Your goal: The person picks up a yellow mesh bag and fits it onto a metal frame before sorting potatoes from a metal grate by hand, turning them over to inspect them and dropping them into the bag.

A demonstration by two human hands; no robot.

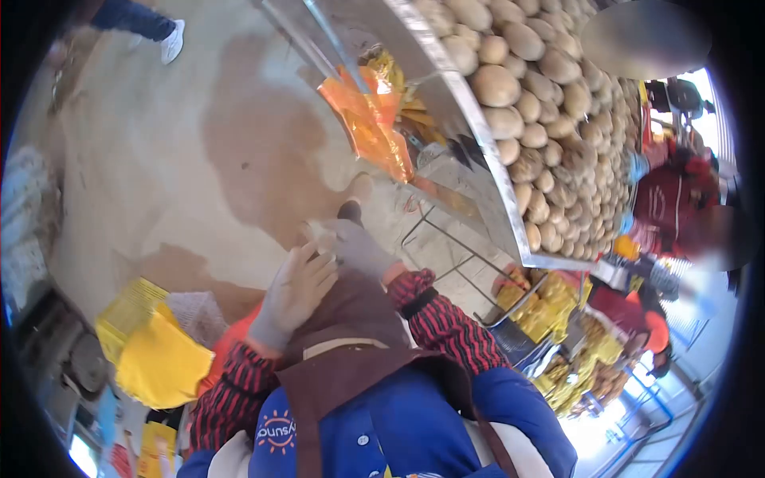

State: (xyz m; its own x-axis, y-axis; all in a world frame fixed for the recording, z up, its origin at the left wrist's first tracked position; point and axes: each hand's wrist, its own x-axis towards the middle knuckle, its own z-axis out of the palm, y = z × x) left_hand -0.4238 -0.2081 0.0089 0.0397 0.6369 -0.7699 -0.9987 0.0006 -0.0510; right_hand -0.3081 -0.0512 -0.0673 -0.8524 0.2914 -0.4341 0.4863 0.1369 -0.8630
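Observation:
My left hand [296, 296], in a grey glove, is raised in front of the brown apron [347, 319] with its fingers stretched out and slightly bent. Right beside it is my right hand [356, 245], also gloved in grey, with its fingers drawn together near the left fingertips. The right fingertips are blurred, and I cannot make out what small pale thing, if any, is between them. Both forearms wear red and black patterned sleeves. Nearest on the right is a metal-rimmed sorting table [510, 203] heaped with potatoes [550, 119].
An orange mesh bag [370, 119] hangs by the table's side. Yellow crate-like items [163, 350] stand at lower left. Filled yellow mesh bags [550, 307] lie at right. Other people [669, 191] are beyond the potatoes; a person's shoe [173, 41] shows at upper left.

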